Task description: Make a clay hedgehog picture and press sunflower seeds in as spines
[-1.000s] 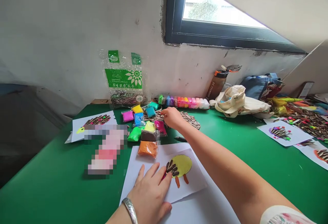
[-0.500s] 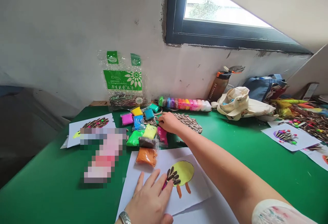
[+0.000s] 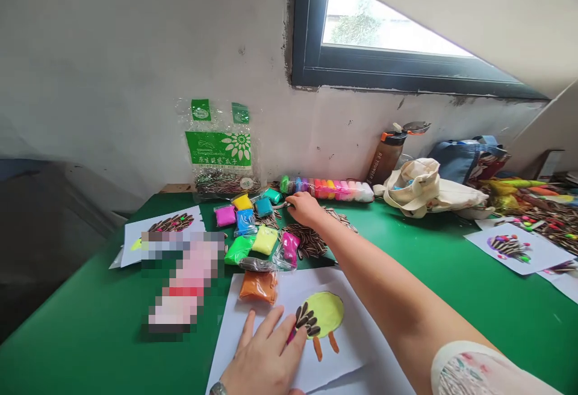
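My left hand point(image 3: 266, 353) lies flat with fingers spread on a white sheet of paper point(image 3: 352, 377), next to a yellow-green clay shape point(image 3: 327, 314). Dark sunflower seeds point(image 3: 308, 318) overlap on the shape's left side, and two orange clay strips point(image 3: 318, 348) extend below it. My right hand point(image 3: 304, 209) reaches over the seed pile point(image 3: 311, 238), its fingers pinched at the far left edge. A slim greyish thing point(image 3: 280, 205) shows at those fingertips; what they hold is unclear. Packets of coloured clay, including an orange packet point(image 3: 258, 288) and a magenta packet point(image 3: 289, 247), sit nearby.
A seed bag point(image 3: 221, 157) leans on the wall. Behind my right hand lies a row of coloured clay point(image 3: 332, 188). Farther right are a brown bottle point(image 3: 385, 157), a cream cloth bag point(image 3: 418, 184) and a seed-decorated sheet point(image 3: 515, 247). Another decorated sheet point(image 3: 135, 250) lies left.
My right hand has moved slightly away from me and right, off the magenta packet, uncovering more of the seed pile. The dark packet has tipped flatter. My left hand stays on the paper.
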Tool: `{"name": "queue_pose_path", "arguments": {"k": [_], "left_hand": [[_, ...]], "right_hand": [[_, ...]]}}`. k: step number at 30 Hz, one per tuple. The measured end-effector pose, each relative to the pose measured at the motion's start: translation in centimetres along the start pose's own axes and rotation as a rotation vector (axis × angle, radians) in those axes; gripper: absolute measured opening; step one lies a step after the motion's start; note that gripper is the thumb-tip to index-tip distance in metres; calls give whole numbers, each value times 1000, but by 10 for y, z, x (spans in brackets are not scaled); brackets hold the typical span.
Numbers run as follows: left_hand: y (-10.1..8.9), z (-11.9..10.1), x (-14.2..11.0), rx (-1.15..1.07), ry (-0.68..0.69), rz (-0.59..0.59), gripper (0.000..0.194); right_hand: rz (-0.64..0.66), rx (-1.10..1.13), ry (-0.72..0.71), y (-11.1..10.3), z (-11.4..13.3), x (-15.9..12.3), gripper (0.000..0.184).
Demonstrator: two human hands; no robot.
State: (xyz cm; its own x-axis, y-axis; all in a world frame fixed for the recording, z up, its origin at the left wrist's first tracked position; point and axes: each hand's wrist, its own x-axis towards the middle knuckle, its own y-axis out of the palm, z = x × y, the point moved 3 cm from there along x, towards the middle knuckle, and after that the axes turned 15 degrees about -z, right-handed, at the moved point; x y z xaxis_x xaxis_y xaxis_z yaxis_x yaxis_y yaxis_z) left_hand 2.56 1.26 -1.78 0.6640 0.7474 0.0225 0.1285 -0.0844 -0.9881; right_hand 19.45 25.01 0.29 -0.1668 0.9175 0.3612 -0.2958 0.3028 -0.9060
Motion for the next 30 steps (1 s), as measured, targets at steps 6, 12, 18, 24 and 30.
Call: {"name": "queue_pose_path", "arguments": {"k": [6, 12, 18, 24, 30], "left_hand": [[-5, -3, 1, 1, -11, 8, 71], [0, -2, 2, -6, -44, -29, 74], [1, 0, 1, -2, -12, -47, 63], [-8, -6, 3, -38, -68, -25, 73], [-18, -9, 5, -45, -110, -13, 69]], "right_hand": [[54, 72, -81, -9, -2, -32, 25], [-5, 109, 10, -36, -38, -40, 36], [-4, 90, 181, -18, -52, -28, 39], [83, 279, 112, -27, -48, -56, 30], [-147, 342, 312, -43, -96, -65, 44]]}}
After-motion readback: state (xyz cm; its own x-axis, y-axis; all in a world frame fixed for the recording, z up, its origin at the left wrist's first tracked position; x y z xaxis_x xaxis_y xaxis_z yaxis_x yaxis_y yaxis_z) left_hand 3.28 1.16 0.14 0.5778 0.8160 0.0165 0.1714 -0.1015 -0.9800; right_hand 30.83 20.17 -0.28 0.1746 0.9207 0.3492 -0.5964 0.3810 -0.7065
